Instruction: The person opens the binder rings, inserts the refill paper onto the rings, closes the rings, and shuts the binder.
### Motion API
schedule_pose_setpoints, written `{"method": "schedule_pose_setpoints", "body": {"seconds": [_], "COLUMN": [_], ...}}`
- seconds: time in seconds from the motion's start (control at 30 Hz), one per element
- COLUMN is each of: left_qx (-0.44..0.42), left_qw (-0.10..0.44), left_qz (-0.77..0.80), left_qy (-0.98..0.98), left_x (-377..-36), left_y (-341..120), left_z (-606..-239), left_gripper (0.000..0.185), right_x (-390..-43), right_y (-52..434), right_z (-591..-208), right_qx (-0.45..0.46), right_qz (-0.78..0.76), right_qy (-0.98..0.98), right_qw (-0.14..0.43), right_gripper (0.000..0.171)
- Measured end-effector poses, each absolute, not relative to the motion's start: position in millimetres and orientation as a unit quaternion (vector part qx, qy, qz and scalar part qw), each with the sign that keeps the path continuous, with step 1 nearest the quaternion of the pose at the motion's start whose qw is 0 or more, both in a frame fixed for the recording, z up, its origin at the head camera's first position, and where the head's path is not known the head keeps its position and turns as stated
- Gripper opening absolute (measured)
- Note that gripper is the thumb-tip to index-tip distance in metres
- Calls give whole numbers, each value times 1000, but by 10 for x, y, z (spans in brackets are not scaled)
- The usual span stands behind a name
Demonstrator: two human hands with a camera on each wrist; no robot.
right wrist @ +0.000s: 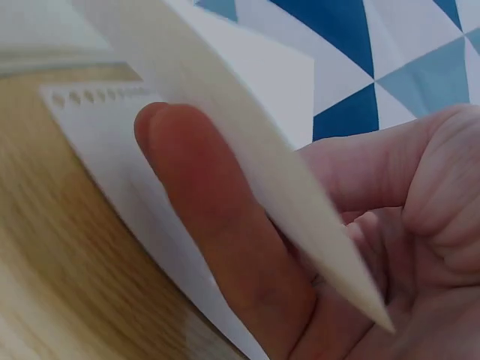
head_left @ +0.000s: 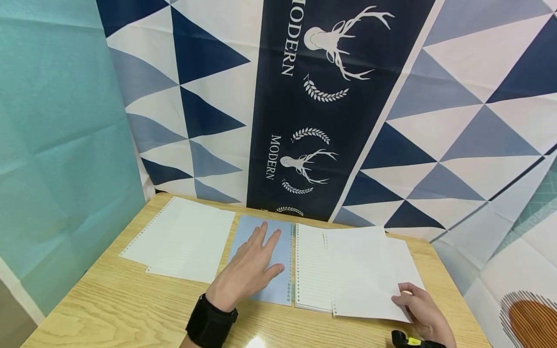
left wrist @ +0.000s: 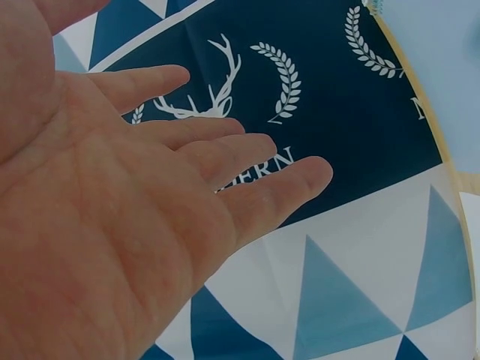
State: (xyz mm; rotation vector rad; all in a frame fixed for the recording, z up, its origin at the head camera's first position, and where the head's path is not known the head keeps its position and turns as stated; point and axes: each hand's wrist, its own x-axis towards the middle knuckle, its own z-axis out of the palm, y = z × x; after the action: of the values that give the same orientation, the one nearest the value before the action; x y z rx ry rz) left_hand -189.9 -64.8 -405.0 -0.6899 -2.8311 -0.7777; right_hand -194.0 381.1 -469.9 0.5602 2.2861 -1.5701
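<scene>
My right hand (head_left: 421,309) pinches the lower right corner of a white loose-leaf sheet (head_left: 359,275) with punched holes down its left edge. In the right wrist view that sheet (right wrist: 259,161) passes between the thumb and fingers. Another white sheet (head_left: 406,261) lies partly under it, and a stack of lined loose-leaf paper (head_left: 310,270) shows to its left. My left hand (head_left: 248,266) hovers with spread fingers over a pale blue notebook cover (head_left: 278,285); contact cannot be made out. Nothing lies in the palm (left wrist: 142,210) in the left wrist view.
Overlapping punched sheets (head_left: 183,241) lie on the left of the wooden table (head_left: 130,299). A patterned cloth with triangles and deer heads (head_left: 217,96) hangs behind the table's back edge. A teal cloth (head_left: 65,121) hangs on the left.
</scene>
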Motion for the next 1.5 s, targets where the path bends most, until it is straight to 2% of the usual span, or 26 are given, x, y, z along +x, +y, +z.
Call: {"method": "schedule_pose_setpoints", "body": {"seconds": [0.5, 1.5], "left_qx": [-230, -242], "left_qw": [52, 35], "left_qz": [-257, -240], "left_qy": [-937, -940], "left_x": [-1897, -1869], "left_y": [-641, -516], "left_z": [-4047, -4060], "left_gripper": [70, 72], "right_x": [-2031, -2074], "right_y": [3650, 3285], "right_z": [-4696, -4432], "right_qx": [143, 37], "right_qz": [-624, -612], "right_qy": [756, 783], "right_qw": [138, 104], "right_gripper": [64, 96]}}
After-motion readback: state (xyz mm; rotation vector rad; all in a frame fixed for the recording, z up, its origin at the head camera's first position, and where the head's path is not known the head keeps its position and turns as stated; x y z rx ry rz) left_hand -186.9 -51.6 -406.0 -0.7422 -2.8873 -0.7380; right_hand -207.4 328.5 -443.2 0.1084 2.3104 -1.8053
